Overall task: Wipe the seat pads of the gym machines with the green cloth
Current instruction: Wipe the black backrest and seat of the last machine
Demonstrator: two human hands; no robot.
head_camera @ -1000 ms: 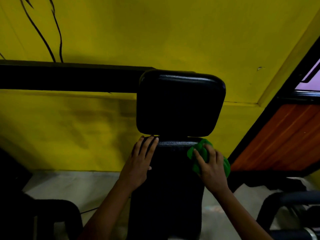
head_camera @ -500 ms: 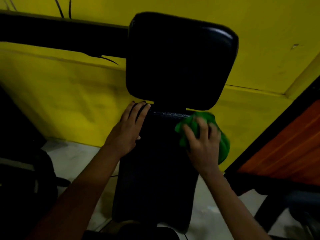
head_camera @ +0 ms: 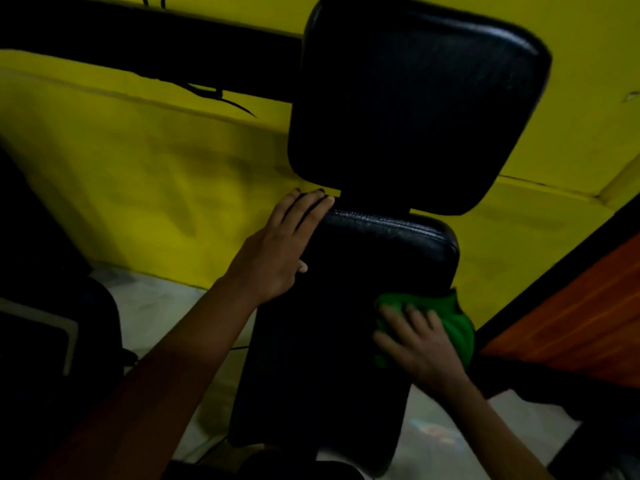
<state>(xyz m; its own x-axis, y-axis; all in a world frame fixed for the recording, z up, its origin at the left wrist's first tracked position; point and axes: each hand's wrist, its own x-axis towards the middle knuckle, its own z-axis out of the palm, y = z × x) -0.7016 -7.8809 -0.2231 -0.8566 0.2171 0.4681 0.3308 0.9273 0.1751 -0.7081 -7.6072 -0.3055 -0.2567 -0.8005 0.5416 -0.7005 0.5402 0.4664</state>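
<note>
A long black seat pad runs from the bottom middle up to a larger black back pad above it. My right hand presses the bunched green cloth flat against the right edge of the long pad, fingers spread over it. My left hand rests on the pad's upper left corner with straight fingers reaching its top edge.
A yellow wall stands close behind the machine, with a black bar across it. An orange-brown wooden panel in a black frame is at the right. Dark machine parts sit at the left on a pale floor.
My right hand has slid the green cloth down the right side of the long pad, away from its top edge. My left hand stays at the upper left corner. The view has moved closer.
</note>
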